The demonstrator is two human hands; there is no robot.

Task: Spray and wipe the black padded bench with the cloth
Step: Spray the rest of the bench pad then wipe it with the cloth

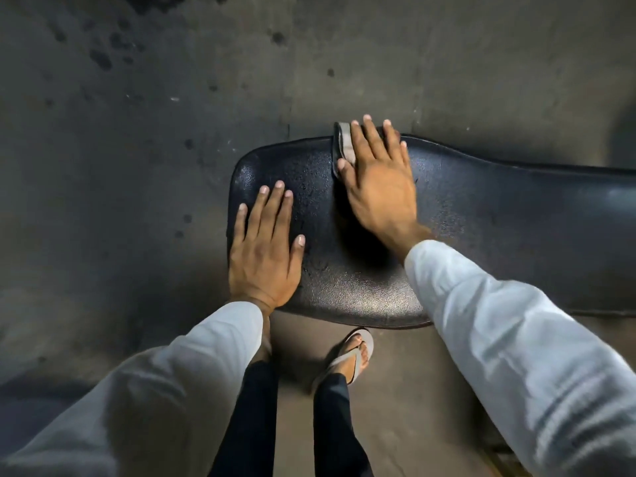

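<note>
left hand (pixel 263 251), fingers spread, flat on the black padded vinyl bench (pixel 481 215); right hand (pixel 380 180), fingers spread, presses a folded grey cloth (pixel 345 142) at the far edge.

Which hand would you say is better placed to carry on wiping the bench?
Right. The right hand already presses the cloth flat on the bench; the left hand rests bare, apparently bracing.

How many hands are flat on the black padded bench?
2. The left hand lies bare on the near left end of the black padded bench. The right hand presses a grey folded cloth at the far edge.
</note>
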